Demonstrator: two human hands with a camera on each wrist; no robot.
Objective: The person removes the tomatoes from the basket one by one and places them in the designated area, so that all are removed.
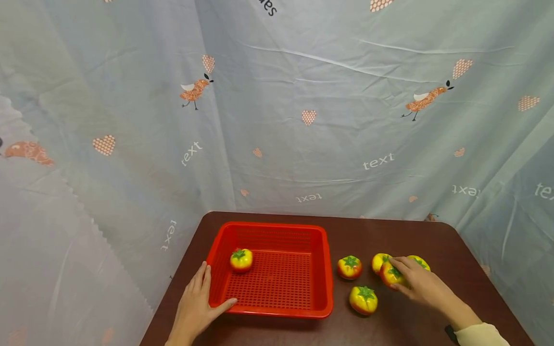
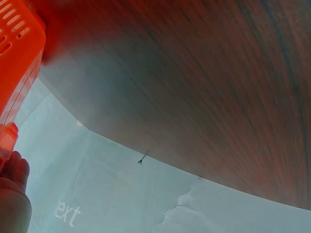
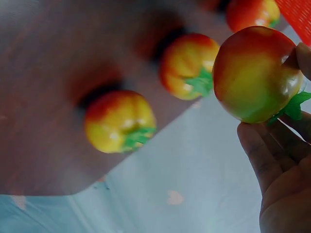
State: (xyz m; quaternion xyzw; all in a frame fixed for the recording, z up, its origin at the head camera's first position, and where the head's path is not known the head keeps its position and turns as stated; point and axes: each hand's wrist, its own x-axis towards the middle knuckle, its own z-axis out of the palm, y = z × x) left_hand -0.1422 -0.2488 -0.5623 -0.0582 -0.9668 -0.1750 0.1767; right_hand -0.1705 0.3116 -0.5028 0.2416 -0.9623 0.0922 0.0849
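Observation:
My right hand (image 1: 421, 281) pinches a glossy yellow-red tomato (image 3: 257, 75) with a green leafy top, between thumb and fingertips. Whether this tomato touches the table is hard to tell. Two more tomatoes, one behind it (image 1: 381, 262) and one partly hidden by the hand (image 1: 419, 262), sit close by. My left hand (image 1: 196, 302) rests at the front left corner of a red plastic basket (image 1: 326, 269), fingers extended along the left side and thumb on the front rim. Inside the basket, towards its left, lies one tomato (image 1: 241, 260).
Between basket and right hand, a tomato (image 1: 349, 267) stands on the dark brown table (image 1: 320, 331), with another tomato (image 1: 363, 301) nearer the front. A grey-blue printed curtain (image 1: 277, 144) hangs behind the table and along both sides.

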